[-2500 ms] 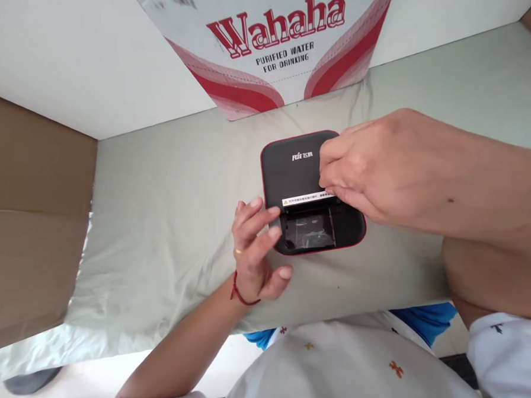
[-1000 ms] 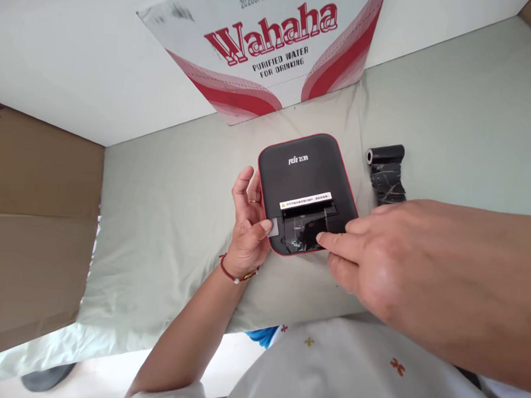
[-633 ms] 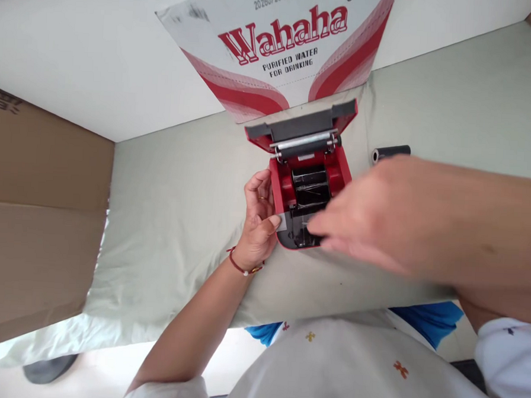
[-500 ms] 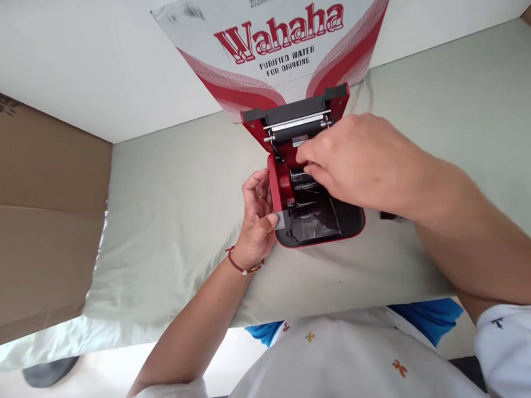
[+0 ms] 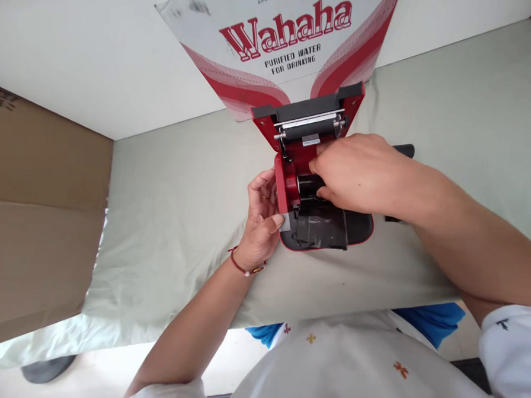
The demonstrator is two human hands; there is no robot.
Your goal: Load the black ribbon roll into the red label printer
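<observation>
A small red-and-black label printer (image 5: 281, 188) stands on the cloth with its lid (image 5: 308, 117) raised, showing a roller and a metal bar. Inside it lies a roll of glossy black film (image 5: 308, 186), whose loose end (image 5: 324, 230) reaches over the front edge. My left hand (image 5: 264, 208) grips the printer's left side, thumb on a grey tab (image 5: 286, 222) at the front corner. My right hand (image 5: 360, 171) reaches in from the right with curled fingers on the film roll, hiding the roll's right end.
A Wahaha water carton (image 5: 295, 52) stands right behind the raised lid. A brown cardboard box (image 5: 41, 223) is at the left. A black rod-like object (image 5: 404, 150) and a dark piece (image 5: 392, 219) lie partly hidden by my right arm. Pale green cloth (image 5: 172, 182) covers the table.
The film's loose end has come forward over the printer's front edge. My right hand sits slightly lower against the printer, uncovering more of the lid. The printer appears a little further right in view.
</observation>
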